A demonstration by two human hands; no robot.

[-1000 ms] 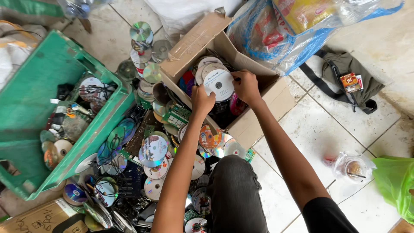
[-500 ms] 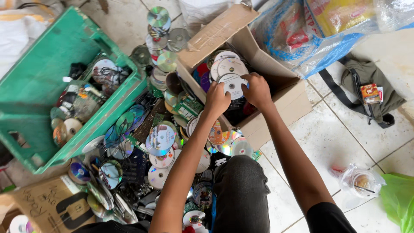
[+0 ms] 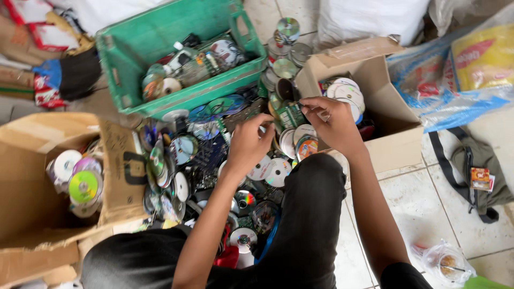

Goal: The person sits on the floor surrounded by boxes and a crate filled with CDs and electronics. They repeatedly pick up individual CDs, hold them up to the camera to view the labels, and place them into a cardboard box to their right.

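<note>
Hands (image 3: 300,134) now off box (image 3: 396,139), over discs (image 3: 278,171).

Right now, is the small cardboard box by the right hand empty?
Not empty: the small cardboard box is open, white discs stacked inside.

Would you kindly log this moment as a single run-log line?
left hand: over disc pile, grip unclear | right hand: pinching small item, unclear | right: cardboard box with discs | left: green crate
</note>
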